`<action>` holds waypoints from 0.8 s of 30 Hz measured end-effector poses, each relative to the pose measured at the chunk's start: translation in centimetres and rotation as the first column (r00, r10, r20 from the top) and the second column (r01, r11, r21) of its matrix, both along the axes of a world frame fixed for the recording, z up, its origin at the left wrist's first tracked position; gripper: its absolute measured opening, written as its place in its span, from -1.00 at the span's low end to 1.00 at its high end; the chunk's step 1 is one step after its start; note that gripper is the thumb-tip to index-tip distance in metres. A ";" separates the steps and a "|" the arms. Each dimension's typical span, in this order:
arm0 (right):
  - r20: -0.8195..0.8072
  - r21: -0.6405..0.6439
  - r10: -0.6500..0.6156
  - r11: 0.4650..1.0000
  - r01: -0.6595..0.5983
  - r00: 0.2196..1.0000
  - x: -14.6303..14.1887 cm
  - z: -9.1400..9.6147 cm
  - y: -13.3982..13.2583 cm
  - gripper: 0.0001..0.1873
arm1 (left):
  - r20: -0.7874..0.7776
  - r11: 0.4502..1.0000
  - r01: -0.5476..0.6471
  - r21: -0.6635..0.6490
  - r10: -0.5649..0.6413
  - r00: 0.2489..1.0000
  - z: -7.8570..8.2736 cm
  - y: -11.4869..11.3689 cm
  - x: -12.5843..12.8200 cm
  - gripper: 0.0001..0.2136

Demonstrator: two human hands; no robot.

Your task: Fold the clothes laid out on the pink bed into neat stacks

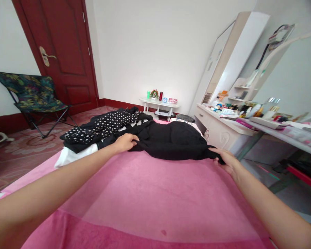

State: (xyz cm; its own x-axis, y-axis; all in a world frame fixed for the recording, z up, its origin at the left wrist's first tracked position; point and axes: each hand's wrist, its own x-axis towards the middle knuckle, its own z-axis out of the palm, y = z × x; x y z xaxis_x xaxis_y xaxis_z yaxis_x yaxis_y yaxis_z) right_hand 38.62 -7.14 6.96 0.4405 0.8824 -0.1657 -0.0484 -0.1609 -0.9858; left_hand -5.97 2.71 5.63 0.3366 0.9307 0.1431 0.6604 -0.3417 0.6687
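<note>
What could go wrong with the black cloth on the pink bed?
The black garment lies close to the right edge of the pink bed, where the right hand grips it, so it might slide off. The left hand grips beside the polka-dot pile, so a tug may drag that pile along.

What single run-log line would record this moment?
left hand: holds black fabric garment | right hand: holds same garment | under: pink plush bed cover | beside: white-dotted black cloth
</note>
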 end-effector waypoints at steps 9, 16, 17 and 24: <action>0.126 0.142 0.002 0.990 -0.020 0.992 -2.9 -3.5 3.4 -0.55 | 0.305 0.875 -0.296 -0.384 0.423 0.853 -0.9 4.8 1.9 -0.81; 0.655 0.103 0.070 0.978 -0.180 0.753 -2.0 -5.9 2.9 -0.54 | 0.351 0.941 -0.235 -0.242 0.311 0.883 -2.3 2.6 1.8 -0.66; 0.649 0.094 0.062 0.983 -0.160 0.759 -1.5 -5.9 2.8 -0.58 | 0.334 0.962 -0.227 -0.153 0.266 0.904 -2.0 1.7 1.6 -0.63; 0.572 0.118 0.077 0.977 -0.175 0.816 0.3 -7.0 1.4 -0.55 | -0.302 0.869 0.128 0.478 0.026 0.953 -3.0 -7.1 -1.7 -0.39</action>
